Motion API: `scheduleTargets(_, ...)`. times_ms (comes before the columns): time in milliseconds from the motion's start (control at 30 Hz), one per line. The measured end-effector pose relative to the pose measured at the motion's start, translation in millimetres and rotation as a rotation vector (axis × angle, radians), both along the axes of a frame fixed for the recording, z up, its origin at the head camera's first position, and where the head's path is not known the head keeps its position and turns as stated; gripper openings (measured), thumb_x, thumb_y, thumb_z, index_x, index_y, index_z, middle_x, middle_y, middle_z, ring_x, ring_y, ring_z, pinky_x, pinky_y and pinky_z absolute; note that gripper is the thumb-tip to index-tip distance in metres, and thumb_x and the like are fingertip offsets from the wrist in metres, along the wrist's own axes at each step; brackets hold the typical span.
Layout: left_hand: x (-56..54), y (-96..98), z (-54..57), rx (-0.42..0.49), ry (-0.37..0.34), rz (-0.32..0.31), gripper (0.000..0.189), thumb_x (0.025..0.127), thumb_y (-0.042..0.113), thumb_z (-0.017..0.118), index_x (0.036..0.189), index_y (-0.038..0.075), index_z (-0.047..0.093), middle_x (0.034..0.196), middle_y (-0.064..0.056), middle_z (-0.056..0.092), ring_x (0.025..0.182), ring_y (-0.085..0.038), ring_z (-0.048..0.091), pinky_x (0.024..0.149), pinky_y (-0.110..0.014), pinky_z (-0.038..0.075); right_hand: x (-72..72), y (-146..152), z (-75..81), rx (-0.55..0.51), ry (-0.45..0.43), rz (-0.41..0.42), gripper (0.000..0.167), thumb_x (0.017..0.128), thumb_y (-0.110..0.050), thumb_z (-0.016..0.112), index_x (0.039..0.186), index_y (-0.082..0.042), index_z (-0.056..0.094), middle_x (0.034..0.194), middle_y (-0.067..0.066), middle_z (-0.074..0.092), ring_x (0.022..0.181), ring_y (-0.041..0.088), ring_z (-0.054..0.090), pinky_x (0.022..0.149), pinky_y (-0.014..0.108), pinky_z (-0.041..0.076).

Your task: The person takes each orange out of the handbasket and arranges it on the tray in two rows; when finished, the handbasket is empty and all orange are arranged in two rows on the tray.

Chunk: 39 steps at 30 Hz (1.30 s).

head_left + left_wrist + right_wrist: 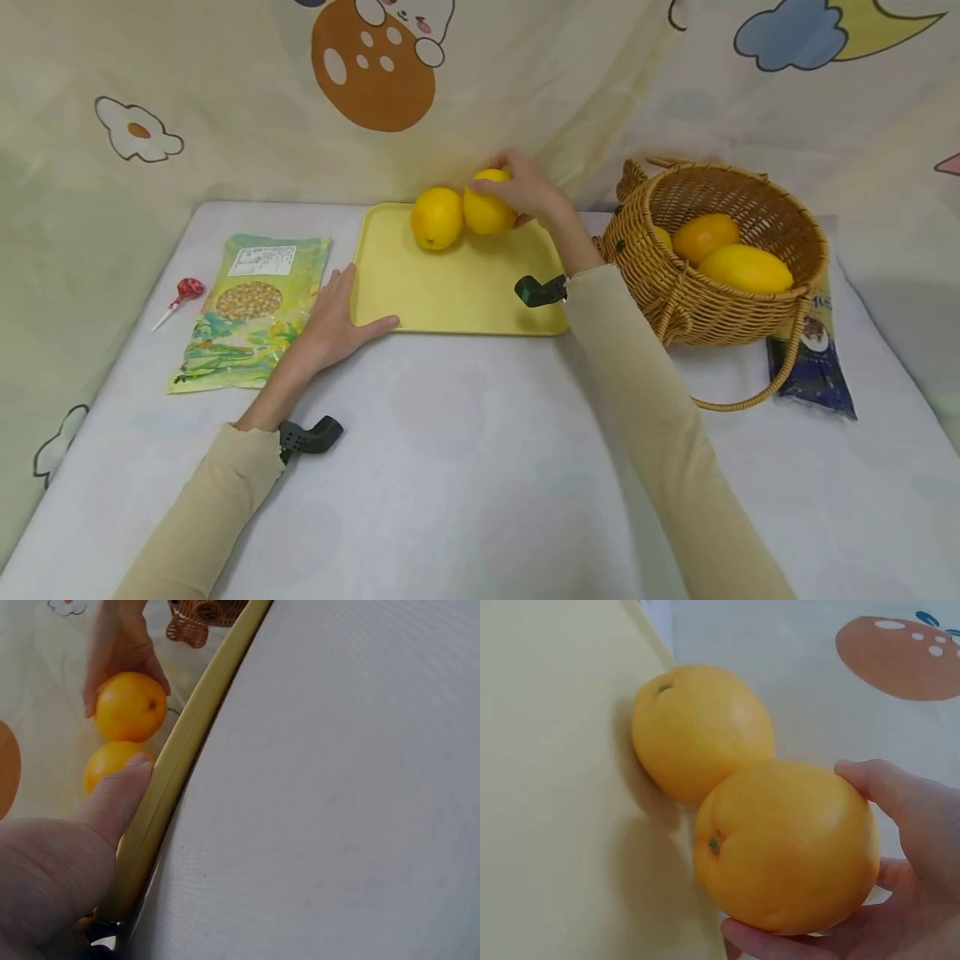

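Over the back of the yellow tray (457, 292), my right hand (528, 187) grips an orange (787, 847), thumb and fingers spread round its sides. Close beside it, a second orange (437, 218) rests on the tray near the back rim. In the right wrist view the held orange overlaps this one. My left hand (333, 325) lies at the tray's left front corner, fingers straight and spread, the thumb along the front rim. In the left wrist view that thumb (120, 791) reaches across the tray's edge, and both oranges show behind it.
To the right stands a wicker basket (637, 283) with several yellow and orange fruits, its handle hanging down in front. A dark blue packet (813, 367) lies beside it. On the left are a green-yellow bag of kernels (247, 304) and a red lollipop (190, 288). A printed cloth hangs behind.
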<state>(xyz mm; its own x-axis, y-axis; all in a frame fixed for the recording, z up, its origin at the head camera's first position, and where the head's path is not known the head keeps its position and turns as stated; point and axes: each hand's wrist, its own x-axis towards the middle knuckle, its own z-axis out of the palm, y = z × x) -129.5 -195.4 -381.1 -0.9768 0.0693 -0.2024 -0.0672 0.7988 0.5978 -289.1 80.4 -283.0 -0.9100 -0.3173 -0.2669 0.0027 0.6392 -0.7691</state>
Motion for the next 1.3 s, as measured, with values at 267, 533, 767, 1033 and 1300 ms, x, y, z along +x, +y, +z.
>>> scheduleTargets(267,-0.1,-1.5,0.7,0.000,0.013,-0.009,0.115,0.084,0.061,0.063,0.155,0.004,-0.007,0.164,-0.017,-0.003,0.152,-0.037,-0.006,0.121,-0.059,0.004,-5.9,-5.1,-20.8,-0.019,0.051,-0.044,0.058,0.092,-0.047,0.059,0.140,-0.017,0.045,0.147,0.005,0.041,0.120,0.027,0.051,0.081,0.051,0.058)
scheduleTargets(533,-0.5,-1.4,-0.8,0.001,0.019,-0.015,0.116,0.084,0.061,0.064,0.155,0.003,-0.007,0.164,-0.018,-0.003,0.152,-0.038,-0.006,0.122,-0.059,0.004,-1.9,-20.5,-34.9,0.014,0.122,-0.014,0.061,0.093,-0.048,0.058,0.146,-0.021,0.041,0.149,0.007,0.044,0.124,0.025,0.050,0.093,0.040,0.054)
scheduleTargets(767,-0.2,-2.4,1.3,0.008,0.012,-0.009,0.116,0.084,0.061,0.064,0.155,0.004,-0.007,0.164,-0.019,-0.004,0.152,-0.038,-0.006,0.121,-0.060,0.005,3.2,-34.6,-37.4,-0.010,0.176,0.050,0.059,0.092,-0.035,0.065,0.144,-0.017,0.044,0.143,0.011,0.048,0.127,0.026,0.048,0.102,0.038,0.047)
scheduleTargets(1033,0.1,-1.8,0.4,0.017,-0.007,-0.005,0.116,0.083,0.063,0.063,0.155,0.006,-0.008,0.164,-0.018,-0.006,0.152,-0.036,-0.008,0.120,-0.061,0.005,6.3,-49.5,-47.3,-0.053,0.264,0.134,0.063,0.090,-0.017,0.068,0.146,-0.008,0.039,0.148,0.013,0.045,0.130,0.029,0.047,0.109,0.038,0.043)
scheduleTargets(1300,0.7,-1.9,1.0,0.021,-0.001,-0.004,0.116,0.084,0.062,0.064,0.155,0.005,-0.007,0.164,-0.019,-0.005,0.152,-0.037,-0.007,0.120,-0.062,0.005,10.5,-60.1,-45.8,0.043,0.306,0.149,0.069,0.089,-0.019,0.070,0.148,-0.010,0.036,0.151,0.011,0.042,0.139,0.028,0.037,0.120,0.037,0.028)
